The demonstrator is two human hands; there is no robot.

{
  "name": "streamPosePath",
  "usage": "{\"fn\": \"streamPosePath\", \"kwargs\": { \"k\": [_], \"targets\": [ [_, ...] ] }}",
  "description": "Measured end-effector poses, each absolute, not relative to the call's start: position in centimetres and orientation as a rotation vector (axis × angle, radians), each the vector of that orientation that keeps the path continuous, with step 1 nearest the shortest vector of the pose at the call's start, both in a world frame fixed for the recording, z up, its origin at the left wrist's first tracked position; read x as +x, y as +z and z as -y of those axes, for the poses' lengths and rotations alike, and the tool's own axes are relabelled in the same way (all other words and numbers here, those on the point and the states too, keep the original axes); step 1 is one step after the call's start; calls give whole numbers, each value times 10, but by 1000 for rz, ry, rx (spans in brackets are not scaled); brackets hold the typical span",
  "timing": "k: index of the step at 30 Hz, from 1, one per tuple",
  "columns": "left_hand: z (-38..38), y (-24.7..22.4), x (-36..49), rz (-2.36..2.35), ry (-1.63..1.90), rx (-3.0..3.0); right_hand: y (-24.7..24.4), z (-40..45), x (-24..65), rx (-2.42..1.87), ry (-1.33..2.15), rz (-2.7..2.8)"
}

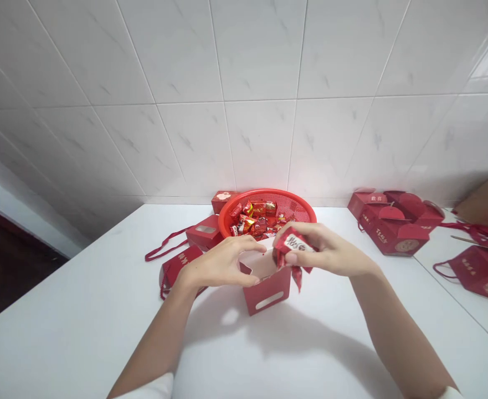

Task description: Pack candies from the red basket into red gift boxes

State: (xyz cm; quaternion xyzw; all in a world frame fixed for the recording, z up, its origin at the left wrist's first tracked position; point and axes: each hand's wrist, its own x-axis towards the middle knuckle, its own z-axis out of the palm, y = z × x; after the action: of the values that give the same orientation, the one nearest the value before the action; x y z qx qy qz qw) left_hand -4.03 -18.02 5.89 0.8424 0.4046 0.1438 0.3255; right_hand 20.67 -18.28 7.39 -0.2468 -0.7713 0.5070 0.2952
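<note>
A red paper gift box [268,292] stands open at the top on the white table, with a white inside and a pale cut-out window low on its front. My left hand [222,260] is curved around the box's left side, thumb at the front rim and fingers toward the back. Red-wrapped candies [296,244] with a white label are pinched in my right hand [329,249], over the box's right rim. Just behind the box is a red plastic basket [306,208] of wrapped candies [260,221], partly hidden by my hands. What lies deep in the box is hard to see.
Left of the basket lie red boxes [204,233] with ribbon handles [164,249]; another small box [222,200] sits behind. Several filled-out red boxes [397,227] stand at right, one [476,271] nearer the edge. A tiled wall [260,138] borders the table [102,310].
</note>
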Motion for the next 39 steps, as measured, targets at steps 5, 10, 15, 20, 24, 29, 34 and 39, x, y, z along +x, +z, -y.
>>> {"fn": "streamPosePath", "kwargs": {
  "k": [5,10,15,20,24,29,34,39],
  "targets": [
    [177,57,-43,-1021,402,2200,74,176,191,-637,1291,2017],
    [176,56,-42,-1011,422,2160,75,175,187,-700,1143,1952],
    [175,55,-43,-969,422,2155,69,174,177,-764,1021,2008],
    [173,54,-44,-995,440,2182,68,175,174,-734,1008,1989],
    [172,55,-43,-1003,437,2191,63,172,173,-674,996,2040],
    [171,55,-44,-992,403,2180,59,168,172,-589,1048,1982],
    [171,57,-44,-969,426,2215,63,170,174,-628,958,2030],
    [171,58,-44,-969,417,2182,58,168,178,-652,963,2025]
  ]
}}
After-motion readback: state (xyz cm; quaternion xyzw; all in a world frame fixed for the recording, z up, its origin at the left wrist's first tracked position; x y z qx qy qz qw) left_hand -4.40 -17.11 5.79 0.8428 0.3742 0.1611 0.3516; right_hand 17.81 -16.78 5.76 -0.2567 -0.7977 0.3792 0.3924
